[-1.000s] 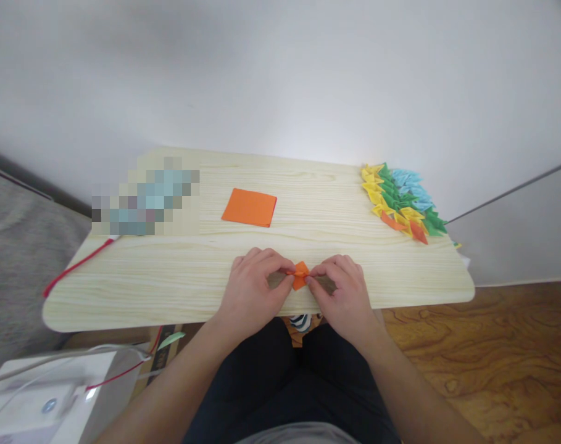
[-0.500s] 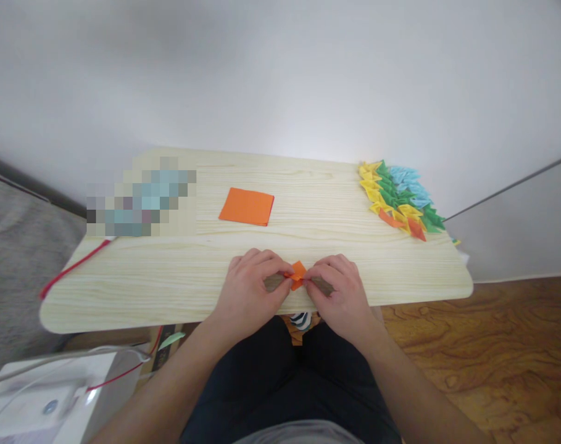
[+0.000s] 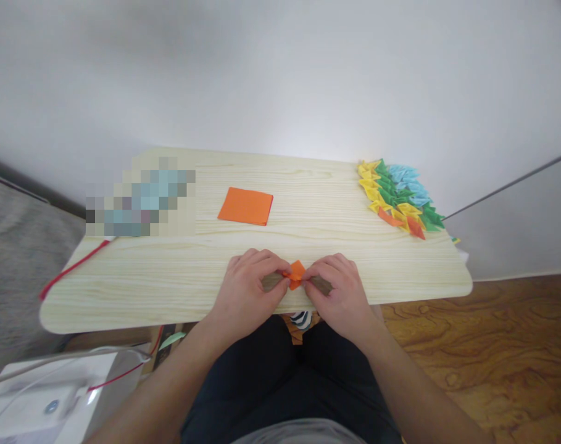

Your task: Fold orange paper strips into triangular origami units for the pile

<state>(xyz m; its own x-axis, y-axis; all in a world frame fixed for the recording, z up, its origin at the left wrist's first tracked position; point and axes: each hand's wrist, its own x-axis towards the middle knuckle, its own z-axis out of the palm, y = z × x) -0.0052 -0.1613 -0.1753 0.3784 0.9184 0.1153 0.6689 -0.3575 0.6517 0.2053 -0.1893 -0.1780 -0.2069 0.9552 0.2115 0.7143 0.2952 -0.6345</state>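
Observation:
Between my two hands, near the table's front edge, is a small folded piece of orange paper [image 3: 297, 272]. My left hand [image 3: 251, 282] pinches its left side between thumb and index finger. On the opposite side, my right hand [image 3: 337, 281] grips it the same way. The fingertips cover both side ends of the paper, while its pointed top and lower part show. Beyond my left hand lies a flat stack of orange paper [image 3: 245, 206].
Several folded paper pieces in yellow, green, blue and orange [image 3: 395, 196] lie in rows at the table's right end. A blurred-out pale blue object [image 3: 155, 196] is at the left, with a red cable [image 3: 74, 269] by it. The wooden table [image 3: 169, 277] backs onto a white wall.
Both hands keep their pinch on the small orange paper, with hardly any finger movement. The whole view has shifted slightly; the stack and the colored pieces stay put on the table.

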